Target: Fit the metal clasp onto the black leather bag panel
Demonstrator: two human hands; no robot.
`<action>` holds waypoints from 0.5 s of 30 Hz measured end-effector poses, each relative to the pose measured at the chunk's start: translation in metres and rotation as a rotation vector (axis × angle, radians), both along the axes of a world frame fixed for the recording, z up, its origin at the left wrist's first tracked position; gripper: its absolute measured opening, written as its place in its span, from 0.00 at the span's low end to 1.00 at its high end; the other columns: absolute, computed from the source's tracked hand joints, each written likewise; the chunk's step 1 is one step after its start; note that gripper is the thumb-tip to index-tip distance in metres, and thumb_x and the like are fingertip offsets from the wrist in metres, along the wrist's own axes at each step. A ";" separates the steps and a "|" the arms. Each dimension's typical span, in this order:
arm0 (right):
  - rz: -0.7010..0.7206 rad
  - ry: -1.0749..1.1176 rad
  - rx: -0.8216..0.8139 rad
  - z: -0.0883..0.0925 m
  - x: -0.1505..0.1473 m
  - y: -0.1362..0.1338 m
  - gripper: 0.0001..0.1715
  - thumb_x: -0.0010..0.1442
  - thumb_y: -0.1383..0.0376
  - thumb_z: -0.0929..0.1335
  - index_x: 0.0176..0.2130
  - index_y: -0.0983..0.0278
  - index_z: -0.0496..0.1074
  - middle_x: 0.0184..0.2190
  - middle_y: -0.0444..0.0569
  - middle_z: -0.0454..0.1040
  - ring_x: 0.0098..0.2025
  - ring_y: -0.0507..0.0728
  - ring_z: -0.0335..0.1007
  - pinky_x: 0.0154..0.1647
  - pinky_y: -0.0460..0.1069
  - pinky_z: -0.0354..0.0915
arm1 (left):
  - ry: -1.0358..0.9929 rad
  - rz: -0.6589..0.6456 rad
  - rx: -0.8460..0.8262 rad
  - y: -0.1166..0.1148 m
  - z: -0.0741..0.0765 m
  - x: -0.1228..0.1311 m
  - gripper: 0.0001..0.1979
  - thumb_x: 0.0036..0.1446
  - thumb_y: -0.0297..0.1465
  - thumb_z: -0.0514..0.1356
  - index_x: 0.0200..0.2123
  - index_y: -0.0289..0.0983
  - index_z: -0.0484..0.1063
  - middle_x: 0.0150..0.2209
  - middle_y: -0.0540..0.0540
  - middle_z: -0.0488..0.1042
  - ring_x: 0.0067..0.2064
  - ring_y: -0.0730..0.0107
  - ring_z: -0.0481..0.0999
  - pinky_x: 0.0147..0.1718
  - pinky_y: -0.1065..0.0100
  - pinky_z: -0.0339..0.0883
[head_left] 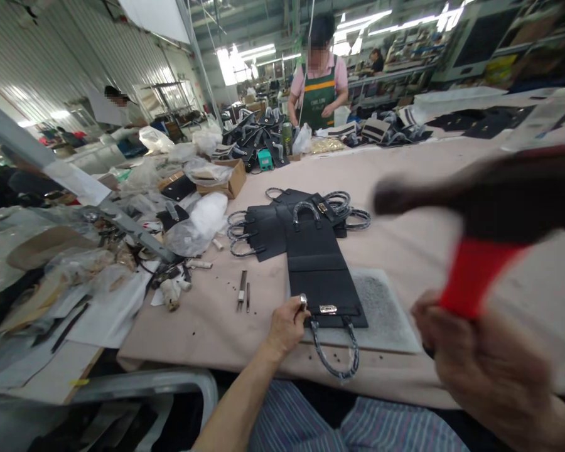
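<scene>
My left hand (286, 326) is closed around a short metal punch (303, 301), its round top showing above my fingers. The punch stands at the near left edge of a black bag panel (317, 267); its lower tip is hidden. Beside it sits a metal clasp (328, 309), and a plastic-wrapped handle (356, 356) loops toward me. Under the panel lies a grey-white board (393, 317). Raised at the right, my right hand (489, 361) grips a hammer (499, 201) by its red handle; both are blurred by motion.
More black bag panels (266, 232) with wrapped handles are piled beyond. A forked punch (242, 290) and a thin metal rod (248, 297) lie left. Plastic bags and scraps (198, 220) crowd the left side. A co-worker in a green apron (319, 100) stands across the table (263, 339).
</scene>
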State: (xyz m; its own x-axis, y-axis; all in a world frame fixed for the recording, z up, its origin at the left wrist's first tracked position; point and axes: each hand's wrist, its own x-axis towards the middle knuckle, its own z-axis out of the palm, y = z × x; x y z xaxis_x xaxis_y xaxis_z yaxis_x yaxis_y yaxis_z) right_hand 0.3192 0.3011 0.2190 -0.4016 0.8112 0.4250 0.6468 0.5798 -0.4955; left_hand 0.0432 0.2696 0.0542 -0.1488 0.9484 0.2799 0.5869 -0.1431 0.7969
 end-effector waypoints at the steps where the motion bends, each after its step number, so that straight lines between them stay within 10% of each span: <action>1: 0.084 -0.046 0.006 -0.009 0.001 -0.002 0.25 0.74 0.48 0.55 0.34 0.59 0.66 0.19 0.44 0.66 0.17 0.53 0.60 0.20 0.50 0.48 | 0.009 -0.002 -0.003 0.000 0.000 -0.001 0.08 0.60 0.24 0.58 0.41 0.38 0.75 0.37 0.47 0.79 0.39 0.67 0.79 0.44 0.68 0.73; 4: 0.205 -0.214 -0.071 -0.038 0.009 0.000 0.26 0.73 0.47 0.57 0.30 0.59 0.64 0.16 0.42 0.65 0.14 0.53 0.57 0.19 0.50 0.43 | 0.025 -0.012 -0.004 0.000 -0.003 -0.003 0.08 0.61 0.25 0.57 0.41 0.39 0.74 0.36 0.47 0.79 0.38 0.67 0.79 0.42 0.68 0.73; 12: -0.166 -0.078 -0.543 -0.118 0.093 0.033 0.30 0.70 0.47 0.56 0.24 0.59 0.62 0.15 0.45 0.64 0.15 0.55 0.60 0.17 0.48 0.52 | 0.037 -0.023 0.019 0.001 -0.002 -0.003 0.10 0.61 0.24 0.57 0.45 0.39 0.73 0.42 0.45 0.80 0.44 0.66 0.80 0.48 0.66 0.74; 15: -0.246 -0.144 -0.353 -0.145 0.119 0.041 0.27 0.71 0.54 0.57 0.24 0.59 0.66 0.14 0.47 0.64 0.13 0.56 0.59 0.16 0.49 0.48 | 0.066 -0.022 0.012 0.002 0.001 -0.004 0.11 0.60 0.24 0.57 0.45 0.39 0.73 0.42 0.45 0.80 0.44 0.66 0.81 0.49 0.66 0.74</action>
State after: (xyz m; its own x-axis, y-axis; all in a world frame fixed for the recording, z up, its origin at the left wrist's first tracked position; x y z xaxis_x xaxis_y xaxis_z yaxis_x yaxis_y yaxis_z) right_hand 0.4385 0.3416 0.0737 -0.2138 0.9751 0.0590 0.8211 0.2121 -0.5299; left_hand 0.0395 0.2714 0.0555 -0.1082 0.9479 0.2995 0.6350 -0.1659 0.7545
